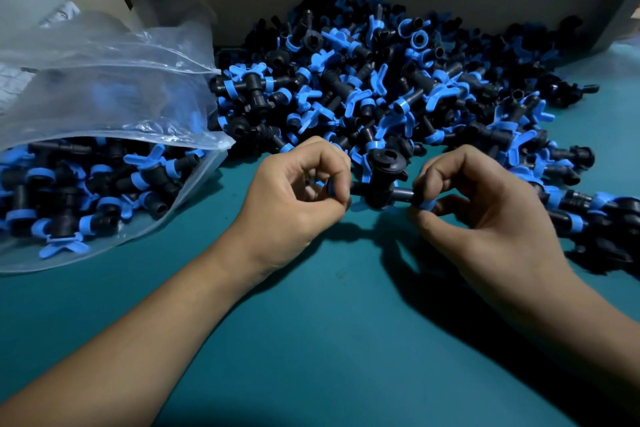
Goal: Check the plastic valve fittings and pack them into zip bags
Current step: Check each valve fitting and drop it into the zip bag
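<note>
Step in hand: inspection of one valve fitting (381, 184), held above the green table (329, 322) just past centre, toward 12 o'clock.

Left hand (294, 198) pinches the fitting's left end between thumb and curled fingers. Right hand (485, 208) pinches the right end, on a blue ring (426, 205). The black body stands between the two grips, open port facing up.

Loose pile of fittings (398, 80) lies from 12 to 3 o'clock, touching the back wall. Zip bag (104, 107), mouth open toward the pile and partly filled, lies at 9 to 10 o'clock.

Judgement: turn each ring end lightly to confirm it seats and spins; look down the port for flash or blockage. Keep grips at the ends so the body stays visible. Then carry it left into the bag mouth.
</note>
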A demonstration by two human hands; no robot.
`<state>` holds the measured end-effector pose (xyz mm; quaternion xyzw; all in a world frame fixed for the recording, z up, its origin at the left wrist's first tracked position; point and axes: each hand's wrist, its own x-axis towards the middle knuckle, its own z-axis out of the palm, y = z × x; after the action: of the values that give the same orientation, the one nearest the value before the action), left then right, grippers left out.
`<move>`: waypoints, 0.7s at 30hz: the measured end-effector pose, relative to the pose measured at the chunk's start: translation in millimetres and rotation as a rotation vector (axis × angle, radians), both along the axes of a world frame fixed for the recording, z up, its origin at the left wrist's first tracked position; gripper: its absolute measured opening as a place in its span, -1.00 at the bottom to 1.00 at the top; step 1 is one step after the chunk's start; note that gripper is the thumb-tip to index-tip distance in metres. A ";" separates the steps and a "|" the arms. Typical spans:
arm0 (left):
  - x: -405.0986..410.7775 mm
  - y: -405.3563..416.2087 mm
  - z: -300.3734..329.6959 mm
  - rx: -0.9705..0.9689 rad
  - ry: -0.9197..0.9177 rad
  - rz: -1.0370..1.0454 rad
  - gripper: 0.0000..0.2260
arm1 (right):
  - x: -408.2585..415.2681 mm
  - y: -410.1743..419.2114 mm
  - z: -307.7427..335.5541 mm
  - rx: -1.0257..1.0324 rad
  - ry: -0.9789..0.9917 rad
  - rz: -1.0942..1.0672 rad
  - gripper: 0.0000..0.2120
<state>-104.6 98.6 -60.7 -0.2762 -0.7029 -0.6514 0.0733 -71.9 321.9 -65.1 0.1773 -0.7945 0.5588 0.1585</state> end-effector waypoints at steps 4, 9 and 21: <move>0.2 -1.9 0.6 0.027 -0.016 -0.013 -0.73 | 1.2 0.6 -0.5 -0.042 -0.064 0.023 -0.77; -1.6 -1.7 0.7 0.052 -0.066 -0.015 -0.72 | 2.3 -1.5 1.0 -0.048 -0.073 0.029 -0.76; -0.3 0.4 0.2 -0.001 -0.067 0.012 -0.70 | 2.3 -0.9 2.1 -0.042 -0.027 0.095 -0.66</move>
<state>-104.8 99.0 -60.5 -0.2502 -0.7068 -0.6595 0.0536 -69.5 321.0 -63.0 0.2040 -0.7754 0.5845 0.1245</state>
